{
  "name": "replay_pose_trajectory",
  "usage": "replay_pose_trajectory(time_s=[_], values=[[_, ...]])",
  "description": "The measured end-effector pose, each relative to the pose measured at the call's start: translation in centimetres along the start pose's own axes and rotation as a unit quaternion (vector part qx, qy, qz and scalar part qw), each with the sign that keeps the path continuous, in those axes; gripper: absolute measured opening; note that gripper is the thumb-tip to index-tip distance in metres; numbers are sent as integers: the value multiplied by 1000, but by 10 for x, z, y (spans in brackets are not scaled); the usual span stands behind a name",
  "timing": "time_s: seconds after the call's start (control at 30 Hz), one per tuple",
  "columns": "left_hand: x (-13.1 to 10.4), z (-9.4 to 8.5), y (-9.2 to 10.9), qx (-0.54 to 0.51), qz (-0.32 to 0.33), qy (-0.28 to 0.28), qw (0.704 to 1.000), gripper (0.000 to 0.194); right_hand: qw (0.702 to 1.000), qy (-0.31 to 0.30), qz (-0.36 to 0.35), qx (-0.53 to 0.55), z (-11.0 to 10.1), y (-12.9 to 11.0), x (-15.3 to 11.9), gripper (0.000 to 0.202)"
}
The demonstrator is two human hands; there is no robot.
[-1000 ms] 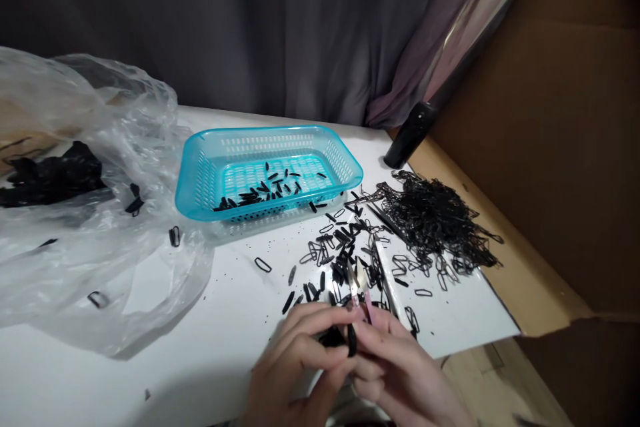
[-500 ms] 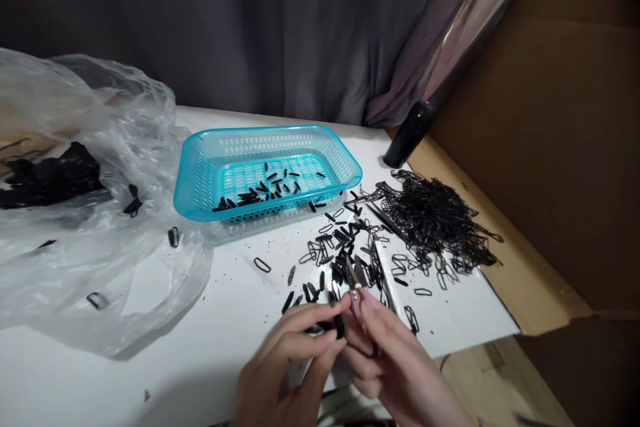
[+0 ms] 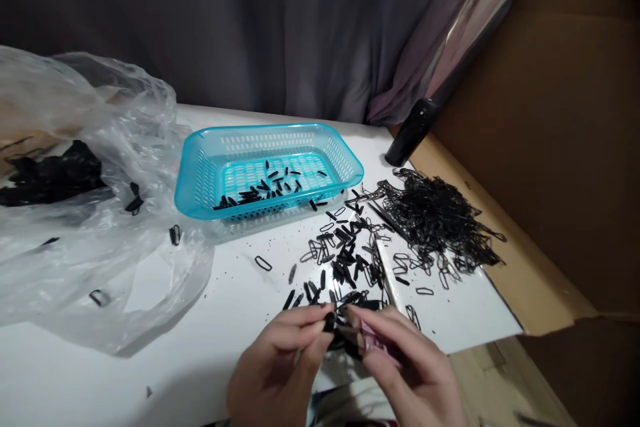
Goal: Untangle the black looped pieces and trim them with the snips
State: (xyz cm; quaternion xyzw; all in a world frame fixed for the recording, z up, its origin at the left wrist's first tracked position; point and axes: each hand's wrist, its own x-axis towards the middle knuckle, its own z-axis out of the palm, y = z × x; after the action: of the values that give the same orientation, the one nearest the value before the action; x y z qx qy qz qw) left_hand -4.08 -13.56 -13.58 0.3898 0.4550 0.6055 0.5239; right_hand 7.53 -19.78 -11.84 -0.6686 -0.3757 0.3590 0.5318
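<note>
My left hand (image 3: 283,363) pinches a small black piece (image 3: 329,322) between thumb and fingertips. Closed around a small pink-handled blade (image 3: 377,345), my right hand (image 3: 417,363) brings the narrow metal end, pointing left, close to that piece. Whether the blade touches it I cannot tell. Just beyond my fingers, many slim black pieces (image 3: 345,267) lie scattered on the white table, mixed with thin black loop-shaped frames (image 3: 320,250). The lower part of the pink tool is hidden by my right fingers.
A blue plastic basket (image 3: 187,203) holding several black pieces stands behind the scatter. To its right are a tangled heap of black trimmings (image 3: 440,223) and a black cylinder (image 3: 413,133). Clear plastic bags (image 3: 165,307) spread over the left; cardboard (image 3: 545,147) rises at the right.
My right hand has turned, so the blade now points left rather than away from me. The two hands have drawn a little lower, with the black piece still in the left fingers.
</note>
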Motion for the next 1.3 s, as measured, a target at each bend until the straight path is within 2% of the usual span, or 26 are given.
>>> replay_pose_trajectory(time_s=[0.17, 0.3, 0.5, 0.67, 0.77, 0.93, 1.1, 1.2, 1.3], values=[[7, -8, -3, -109, -151, -101, 977, 23, 998, 42, -46, -11, 9, -3, -1, 25], [6, -6, -2, -164, -214, -83, 959, 26, 997, 50, -60, -15, 10, -2, 0, 24], [7, -9, -3, -161, -235, -119, 951, 25, 997, 18, -74, -25, 4, -3, 4, 24], [11, -13, -5, -149, -248, -167, 942, 26, 988, -24, -143, -55, -3, -11, 13, 27], [12, -12, -5, -145, -244, -163, 945, 27, 982, -19, -178, -60, -3, -15, 16, 28], [11, -10, -3, -163, -275, -155, 935, 28, 977, -5, -200, -72, -2, -15, 16, 29], [11, -10, -2, -167, -303, -177, 921, 28, 972, 2, -222, -74, -1, -17, 17, 24], [11, -11, -4, -176, -298, -180, 921, 27, 967, 7, -239, -88, -3, -15, 17, 22], [11, -10, -5, -179, -288, -184, 923, 27, 961, -20, -247, -125, -8, -8, 14, 30]])
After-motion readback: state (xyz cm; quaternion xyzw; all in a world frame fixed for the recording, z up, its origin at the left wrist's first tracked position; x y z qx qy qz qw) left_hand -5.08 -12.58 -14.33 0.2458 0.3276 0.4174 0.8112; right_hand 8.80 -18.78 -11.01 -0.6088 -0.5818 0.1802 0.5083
